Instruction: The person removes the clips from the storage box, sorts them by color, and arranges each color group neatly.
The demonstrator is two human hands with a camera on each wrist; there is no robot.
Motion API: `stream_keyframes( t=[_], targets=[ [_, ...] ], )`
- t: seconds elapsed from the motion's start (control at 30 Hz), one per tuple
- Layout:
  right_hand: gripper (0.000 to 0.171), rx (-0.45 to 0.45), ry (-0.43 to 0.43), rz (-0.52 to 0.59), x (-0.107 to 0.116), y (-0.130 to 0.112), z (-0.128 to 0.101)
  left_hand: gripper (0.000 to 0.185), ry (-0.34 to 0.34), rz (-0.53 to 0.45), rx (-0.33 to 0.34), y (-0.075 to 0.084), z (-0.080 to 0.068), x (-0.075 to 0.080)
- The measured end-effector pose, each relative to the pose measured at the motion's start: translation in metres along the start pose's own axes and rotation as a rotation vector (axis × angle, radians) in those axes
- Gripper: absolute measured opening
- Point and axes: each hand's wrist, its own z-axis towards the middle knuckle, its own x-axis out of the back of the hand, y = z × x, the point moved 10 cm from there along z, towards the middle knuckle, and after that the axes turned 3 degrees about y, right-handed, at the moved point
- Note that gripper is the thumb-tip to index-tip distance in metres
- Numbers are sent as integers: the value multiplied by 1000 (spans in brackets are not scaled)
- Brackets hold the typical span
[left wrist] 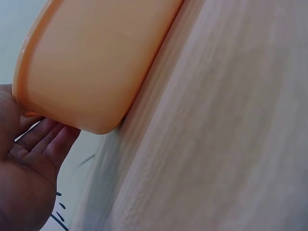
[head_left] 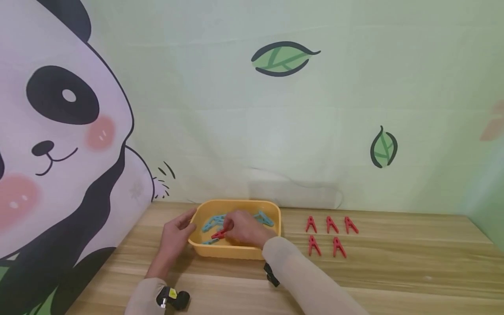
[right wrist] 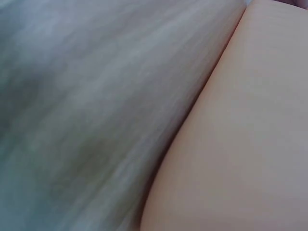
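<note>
A yellow plastic tub (head_left: pixel 236 253) stands on the wooden table, holding several blue clothes pegs (head_left: pixel 212 221) and a red peg (head_left: pixel 218 234). My right hand (head_left: pixel 245 230) reaches into the tub and pinches the red peg. My left hand (head_left: pixel 176 233) rests against the tub's left wall with straight fingers; in the left wrist view the palm (left wrist: pixel 29 163) lies beside the tub's (left wrist: pixel 96 62) corner. The right wrist view is blurred and gives only the tub's outer wall (right wrist: pixel 240 144) and the table (right wrist: pixel 96 96).
Several red pegs (head_left: pixel 331 236) lie in two rows on the table to the right of the tub. A fabric backdrop with a panda (head_left: pixel 55 131) and leaves hangs right behind the table. The table's front (head_left: pixel 393 280) is bare wood.
</note>
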Motion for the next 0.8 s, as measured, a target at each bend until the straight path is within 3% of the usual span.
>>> stream_keyframes(
  t=[0.23,0.53,0.8],
  targets=[
    [13,46,-2,-48,2,-7,-1,47,9,5,-8,3,0,3],
    [14,-29,-51,-29,0,-2,-2,47,-1,-2,-1,1,1,2],
    [14,-24,-47,11,6,-5,-9,48,-15,4,0,-1,2,-1]
  ],
)
